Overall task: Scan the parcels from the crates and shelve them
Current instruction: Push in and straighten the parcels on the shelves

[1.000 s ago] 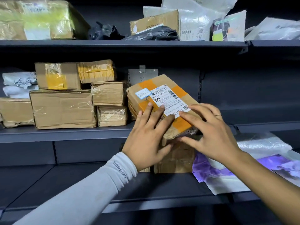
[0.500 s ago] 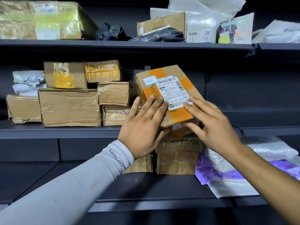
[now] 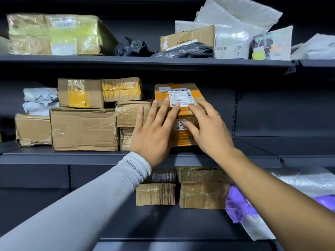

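Head view, and both hands are up on the orange-taped parcel (image 3: 178, 98), which sits on the middle shelf (image 3: 72, 156) at its front edge. The left hand (image 3: 154, 131) lies flat with fingers straight and spread, fingertips (image 3: 176, 104) on the lower edge of the parcel's white shipping label (image 3: 181, 96), the palm over the front left corner. The right hand (image 3: 208, 129) presses in from the other side, fingers extended, thumb across the smaller label on the parcel's front face; a ring (image 3: 218, 114) shows on one finger. Neither hand curls round the box, both rest open against it, and they sit close together without touching each other. The left arm wears a grey sleeve (image 3: 108, 187); the right forearm is bare.

Just left of the left hand, touching or nearly touching the parcel, stands a stack of two small taped cartons (image 3: 133, 113). Further out to that side comes a large brown carton (image 3: 83, 129) with two smaller boxes (image 3: 99, 92) on top, then a low box (image 3: 32, 129) and white soft packets (image 3: 40, 100) at the far end.

Below the hands, on the lower shelf (image 3: 163, 223), two more taped cartons (image 3: 181, 191) stand side by side, and a purple-and-white poly mailer (image 3: 241, 209) lies under the right forearm. Above the hands, the top shelf (image 3: 145, 59) carries a big wrapped box (image 3: 54, 33), black bags (image 3: 163, 49), a carton and white mailers (image 3: 235, 37).
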